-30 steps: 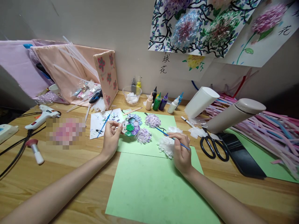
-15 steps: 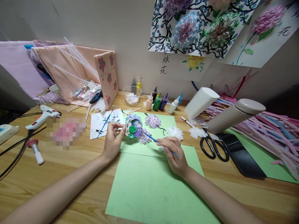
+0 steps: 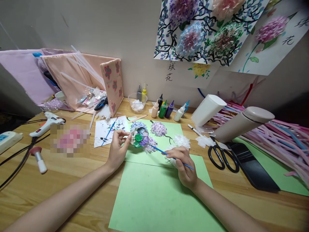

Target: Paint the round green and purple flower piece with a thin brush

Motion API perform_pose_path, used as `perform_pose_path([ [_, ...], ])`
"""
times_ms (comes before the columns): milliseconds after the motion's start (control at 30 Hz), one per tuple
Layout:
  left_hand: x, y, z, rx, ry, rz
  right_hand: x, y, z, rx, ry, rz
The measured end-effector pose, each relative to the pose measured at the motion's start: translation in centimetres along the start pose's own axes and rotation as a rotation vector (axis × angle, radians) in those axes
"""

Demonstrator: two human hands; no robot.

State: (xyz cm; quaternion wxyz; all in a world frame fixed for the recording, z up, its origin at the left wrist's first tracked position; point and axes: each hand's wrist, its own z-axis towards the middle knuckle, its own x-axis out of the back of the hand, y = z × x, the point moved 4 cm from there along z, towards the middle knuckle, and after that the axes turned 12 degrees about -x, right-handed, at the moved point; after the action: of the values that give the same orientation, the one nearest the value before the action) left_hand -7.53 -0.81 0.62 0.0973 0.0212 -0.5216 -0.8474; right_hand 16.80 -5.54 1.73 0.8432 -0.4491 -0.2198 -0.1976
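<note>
My left hand [image 3: 118,146] pinches the edge of a round paint palette [image 3: 138,138] with green and purple paint in its wells. In my right hand [image 3: 183,163] is a thin blue paintbrush [image 3: 159,150], its tip just off the palette's right side. Beneath the palette lies a green paper [image 3: 178,129] bearing a purple paper flower [image 3: 158,129], a bluish flower [image 3: 138,125] and another purple flower [image 3: 151,145], partly covered by the palette. White tissue flowers [image 3: 181,141] lie close to my right hand.
Paint bottles [image 3: 169,109] and a clear bowl [image 3: 137,102] stand at the back. Black scissors [image 3: 223,158], a phone [image 3: 253,167] and a tumbler [image 3: 243,124] are on the right. A glue gun [image 3: 47,124] lies left, near a paint-spotted sheet [image 3: 98,132] with another brush.
My right hand has drawn the brush to the right and slightly down, its tip moving from the palette's wells to beside its edge. The whole view has shifted slightly.
</note>
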Motion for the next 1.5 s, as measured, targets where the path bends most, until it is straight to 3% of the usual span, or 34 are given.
perform_pose_path([
  [233, -0.1, 0.0, 0.0, -0.003, -0.005, -0.02, -0.6, -0.2, 0.3, -0.01, -0.09, -0.07],
  [400, -0.1, -0.1, 0.0, 0.004, 0.001, -0.024, -0.1, -0.2, 0.3, -0.015, -0.008, -0.045],
  [600, -0.2, 0.0, 0.0, 0.008, -0.03, -0.026, -0.4, -0.3, 0.2, -0.02, -0.062, -0.086],
  [1100, -0.2, 0.0, 0.0, 0.002, -0.025, -0.019, -0.5, -1.1, -0.2, 0.13, -0.077, -0.121],
  [1367, -0.2, 0.2, 0.0, -0.004, -0.031, -0.018, 0.0, -0.6, -0.3, 0.037, 0.058, -0.127],
  [1500, -0.2, 0.1, 0.0, -0.021, -0.036, -0.006, -0.2, -0.5, -0.1, 0.004, 0.022, -0.111],
])
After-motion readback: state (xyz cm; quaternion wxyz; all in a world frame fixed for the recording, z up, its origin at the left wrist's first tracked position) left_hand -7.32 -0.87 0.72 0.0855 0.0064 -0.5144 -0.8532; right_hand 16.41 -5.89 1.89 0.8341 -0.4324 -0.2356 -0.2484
